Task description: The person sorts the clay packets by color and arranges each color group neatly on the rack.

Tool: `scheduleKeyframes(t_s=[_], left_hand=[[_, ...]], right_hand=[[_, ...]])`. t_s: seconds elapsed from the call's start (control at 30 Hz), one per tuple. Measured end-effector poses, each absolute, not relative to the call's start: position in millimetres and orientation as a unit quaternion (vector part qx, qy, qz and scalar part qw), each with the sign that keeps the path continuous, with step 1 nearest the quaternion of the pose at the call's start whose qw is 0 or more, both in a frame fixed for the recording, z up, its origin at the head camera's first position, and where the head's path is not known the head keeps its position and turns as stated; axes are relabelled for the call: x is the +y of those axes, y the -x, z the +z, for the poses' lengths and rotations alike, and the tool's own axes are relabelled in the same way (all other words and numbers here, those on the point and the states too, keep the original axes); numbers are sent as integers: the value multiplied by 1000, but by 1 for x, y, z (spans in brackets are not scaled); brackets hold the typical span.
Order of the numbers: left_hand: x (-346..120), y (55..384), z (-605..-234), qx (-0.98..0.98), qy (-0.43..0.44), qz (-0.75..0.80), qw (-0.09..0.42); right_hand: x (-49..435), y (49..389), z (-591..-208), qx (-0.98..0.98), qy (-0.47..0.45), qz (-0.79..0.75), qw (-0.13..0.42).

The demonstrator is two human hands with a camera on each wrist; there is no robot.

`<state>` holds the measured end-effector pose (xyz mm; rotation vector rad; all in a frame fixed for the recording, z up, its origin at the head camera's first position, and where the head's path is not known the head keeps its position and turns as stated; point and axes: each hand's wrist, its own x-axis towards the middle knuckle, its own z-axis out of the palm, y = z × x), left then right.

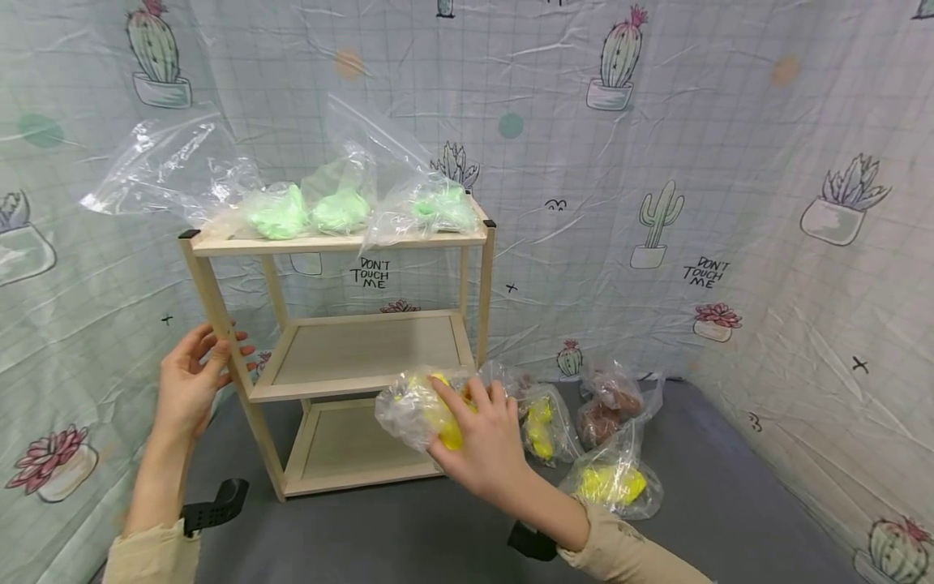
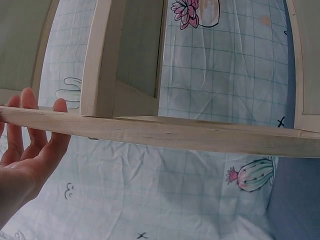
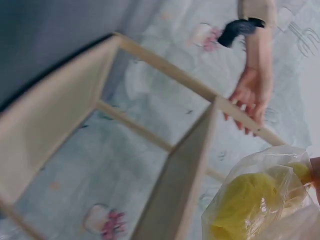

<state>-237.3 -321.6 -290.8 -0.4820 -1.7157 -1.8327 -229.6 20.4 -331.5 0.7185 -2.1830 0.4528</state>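
A wooden three-tier shelf (image 1: pixel 368 391) stands on a grey surface. At its left front post, my left hand (image 1: pixel 191 375) holds the wood between thumb and fingers, just above the middle tier. The left wrist view shows the fingers of that hand (image 2: pixel 37 145) passing behind the post (image 2: pixel 175 135). My right hand (image 1: pixel 485 438) grips a clear plastic bag with yellow contents (image 1: pixel 416 410), in front of the shelf's lower right part. Up close, the right wrist view shows this bag (image 3: pixel 245 205); most of the right hand is outside that view.
Clear bags with pale green contents (image 1: pixel 339 211) lie on the top tier, one with its loose plastic (image 1: pixel 156 174) sticking out left. To the shelf's right are bags with yellow contents (image 1: pixel 609 485) and brown contents (image 1: pixel 606 414). A cactus-print sheet (image 1: pixel 554 284) hangs behind and at the sides.
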Motion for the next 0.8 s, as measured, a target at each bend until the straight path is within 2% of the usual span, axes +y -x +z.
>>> scheduleKeyframes(t_s=[0.23,0.57,0.67,0.8], left_hand=[[-321,237,-291,-649,180,-678,295],[-320,237,-290,-650,170,-679,295],[-321,237,-291,-652,166,-677,297],[-321,237,-291,-651,167,-679,296]], right_hand=[[-26,239,-301,-855,-265,155,418],[-71,271,-277,-884,-218,104,401],[-77,282,-275,-904,-193,104,368],[-80,292,-276,-932,-168,125,295]])
